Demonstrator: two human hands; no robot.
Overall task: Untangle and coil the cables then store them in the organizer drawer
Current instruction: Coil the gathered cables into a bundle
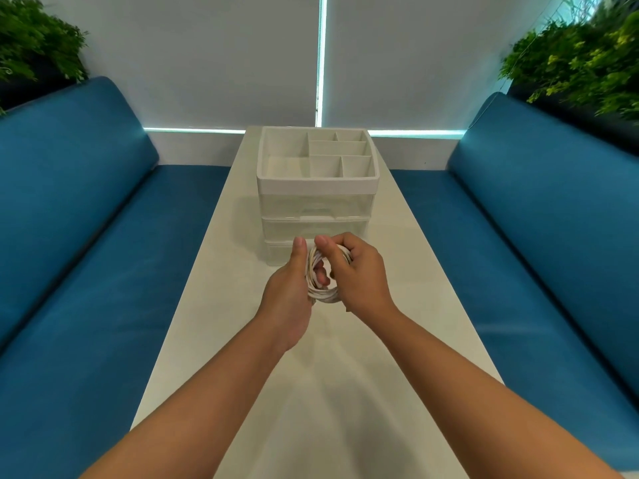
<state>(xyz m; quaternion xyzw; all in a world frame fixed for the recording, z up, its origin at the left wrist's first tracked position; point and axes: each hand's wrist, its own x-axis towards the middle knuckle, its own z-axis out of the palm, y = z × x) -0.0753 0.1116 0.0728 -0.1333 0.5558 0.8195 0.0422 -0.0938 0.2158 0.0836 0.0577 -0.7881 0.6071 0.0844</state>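
left hand [289,292]: fingers curled through white cable coil [320,286] | right hand [356,271]: fingers pinch coil top | before organizer [316,188]

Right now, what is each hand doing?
Left hand: holds the coiled white cable.
Right hand: grips the same coil.

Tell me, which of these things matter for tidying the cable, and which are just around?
Part of the job: coiled white cable, left hand and right hand gripping it, drawer organizer.

Just around: white table, blue benches, plants.
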